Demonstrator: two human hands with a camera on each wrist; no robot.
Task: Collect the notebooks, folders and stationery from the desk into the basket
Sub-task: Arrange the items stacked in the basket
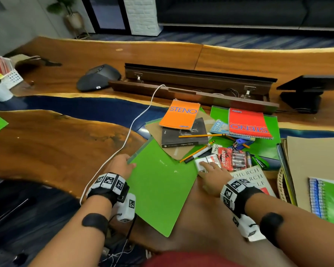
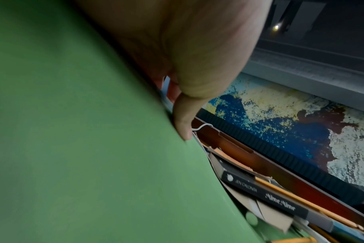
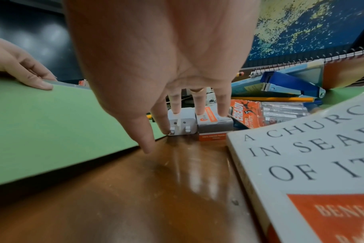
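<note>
A large green folder (image 1: 162, 182) lies slanted on the wooden desk (image 1: 56, 147), with one corner under the pile. My left hand (image 1: 130, 163) pinches its left corner, thumb (image 2: 183, 125) on top of the folder (image 2: 83, 148). My right hand (image 1: 208, 166) reaches over the folder's right edge, its straight fingers (image 3: 176, 105) resting on a white plug adapter (image 3: 182, 122) and a small orange-and-white box (image 3: 213, 121). At the right, the wicker basket (image 1: 281, 185) holds folders and spiral notebooks.
The pile holds an orange STENO pad (image 1: 181, 114), a red STENO pad (image 1: 248, 124), a black book (image 1: 183, 135), pencils, a marker (image 1: 197, 154), a battery pack (image 1: 233, 158), a blue stapler (image 1: 239, 143) and a grey book (image 1: 251, 180). A white cable (image 1: 135, 122) runs past my left hand.
</note>
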